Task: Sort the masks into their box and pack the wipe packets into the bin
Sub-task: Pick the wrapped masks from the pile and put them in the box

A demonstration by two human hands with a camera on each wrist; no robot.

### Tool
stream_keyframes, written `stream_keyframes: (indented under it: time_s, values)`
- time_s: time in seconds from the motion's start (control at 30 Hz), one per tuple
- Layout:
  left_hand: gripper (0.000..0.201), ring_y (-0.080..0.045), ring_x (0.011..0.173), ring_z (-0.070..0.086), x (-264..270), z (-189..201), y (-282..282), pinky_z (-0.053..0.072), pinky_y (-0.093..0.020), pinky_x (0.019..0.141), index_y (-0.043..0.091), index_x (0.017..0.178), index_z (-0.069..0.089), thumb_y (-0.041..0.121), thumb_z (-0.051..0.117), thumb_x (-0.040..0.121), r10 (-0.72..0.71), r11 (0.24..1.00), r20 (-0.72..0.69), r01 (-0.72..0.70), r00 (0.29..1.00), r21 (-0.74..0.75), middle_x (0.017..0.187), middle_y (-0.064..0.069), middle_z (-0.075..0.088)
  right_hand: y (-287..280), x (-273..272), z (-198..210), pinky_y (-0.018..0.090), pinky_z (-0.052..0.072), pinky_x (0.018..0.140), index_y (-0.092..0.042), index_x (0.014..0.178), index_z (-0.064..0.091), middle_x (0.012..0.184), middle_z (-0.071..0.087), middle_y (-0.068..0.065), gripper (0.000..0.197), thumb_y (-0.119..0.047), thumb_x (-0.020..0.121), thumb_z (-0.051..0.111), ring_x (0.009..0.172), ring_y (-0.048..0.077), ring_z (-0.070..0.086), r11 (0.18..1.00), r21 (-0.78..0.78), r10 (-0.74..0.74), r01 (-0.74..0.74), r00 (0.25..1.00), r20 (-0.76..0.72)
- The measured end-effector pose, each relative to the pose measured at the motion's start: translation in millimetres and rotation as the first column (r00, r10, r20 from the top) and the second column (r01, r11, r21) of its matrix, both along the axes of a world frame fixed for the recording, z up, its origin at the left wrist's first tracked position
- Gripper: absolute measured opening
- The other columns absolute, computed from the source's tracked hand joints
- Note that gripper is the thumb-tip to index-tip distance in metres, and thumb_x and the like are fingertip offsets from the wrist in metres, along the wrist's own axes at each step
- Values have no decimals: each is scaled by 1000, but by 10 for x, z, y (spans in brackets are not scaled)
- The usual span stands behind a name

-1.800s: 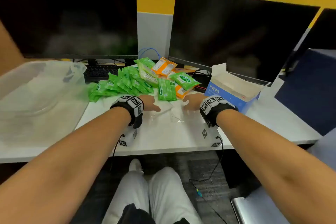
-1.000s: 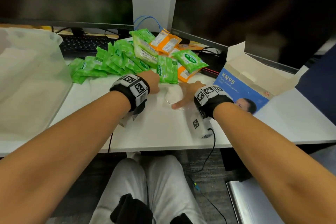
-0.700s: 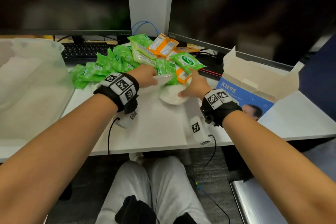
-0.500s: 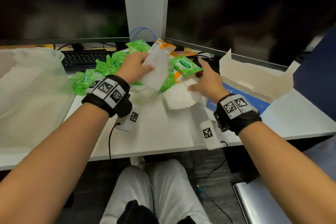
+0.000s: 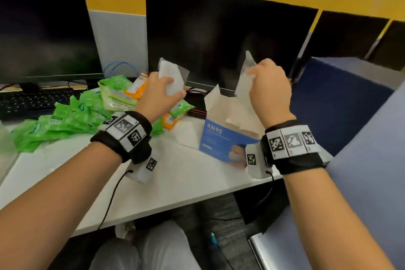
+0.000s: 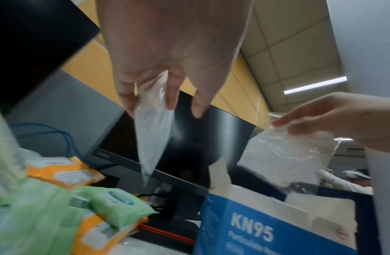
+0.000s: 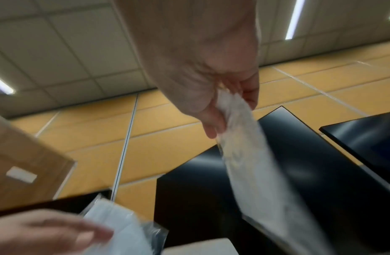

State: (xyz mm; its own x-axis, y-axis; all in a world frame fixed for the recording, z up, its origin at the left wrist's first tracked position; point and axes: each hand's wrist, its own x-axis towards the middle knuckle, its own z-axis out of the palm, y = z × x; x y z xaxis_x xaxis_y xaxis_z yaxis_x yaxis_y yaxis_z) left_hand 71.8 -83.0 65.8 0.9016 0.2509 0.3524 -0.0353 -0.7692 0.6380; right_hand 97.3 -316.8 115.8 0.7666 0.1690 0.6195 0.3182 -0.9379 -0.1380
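Observation:
My left hand (image 5: 169, 91) holds a white mask in a clear wrapper (image 5: 172, 73) up over the wipe packets; in the left wrist view its fingers (image 6: 129, 101) pinch the hanging mask (image 6: 152, 136). My right hand (image 5: 252, 73) grips a second wrapped mask (image 5: 244, 85) just above the open blue KN95 box (image 5: 221, 140), whose flaps stand up. That mask (image 7: 253, 160) hangs from the right hand (image 7: 230, 110). A pile of green wipe packets (image 5: 70, 117) and a few orange ones (image 5: 137, 86) lies on the desk to the left. Only a sliver of the clear bin (image 5: 4, 144) shows at the far left.
Two dark monitors (image 5: 223, 35) stand close behind the box and packets, with a keyboard (image 5: 28, 103) and cables at the back left. A blue partition (image 5: 341, 98) rises right of the box. The white desk (image 5: 186, 177) edge runs in front of me.
Both hands have picked a wrapped mask off the desk and raised it. The right hand has carried its mask over the open box; the left hand followed rightward.

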Motion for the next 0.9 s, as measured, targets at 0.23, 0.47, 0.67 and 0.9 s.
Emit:
stream_keyframes:
  time_s: [0.23, 0.47, 0.67, 0.9]
  values:
    - [51, -17, 66, 49, 396, 33, -550, 40, -30, 63, 10, 66, 56, 57, 57, 84, -84, 994, -248, 98, 965, 44, 71, -7, 51, 177, 166, -468, 35, 44, 93, -10, 129, 58, 128, 55, 12, 41, 4, 93, 43, 117, 30, 55, 999, 26, 53, -47, 929, -366]
    - [26, -16, 68, 47, 344, -105, -531, 31, -20, 53, 5, 78, 67, 27, 60, 90, -264, 958, -373, 287, 890, 8, 66, -3, 49, 132, 304, -739, 35, 44, 97, -7, 135, 50, 133, 54, 15, 39, -3, 96, 45, 119, 31, 55, 993, -112, -84, 31, 859, -504]
    - [27, -20, 105, 55, 303, -211, -392, 44, -25, 85, 7, 116, 67, 11, 51, 94, -142, 960, -261, 197, 955, 198, 118, -9, 57, 165, 341, -765, 38, 43, 104, -17, 137, 50, 137, 52, 11, 49, 0, 92, 47, 123, 30, 52, 997, -17, 61, -81, 854, -518]
    - [51, -27, 123, 39, 341, -644, -391, 41, -40, 99, 7, 135, 44, 14, 61, 87, -12, 754, -323, 220, 946, 619, 137, -9, 35, 191, 341, -808, 40, 46, 100, -25, 137, 50, 135, 55, 10, 58, 7, 90, 42, 119, 30, 55, 985, 91, 172, -146, 872, -459]
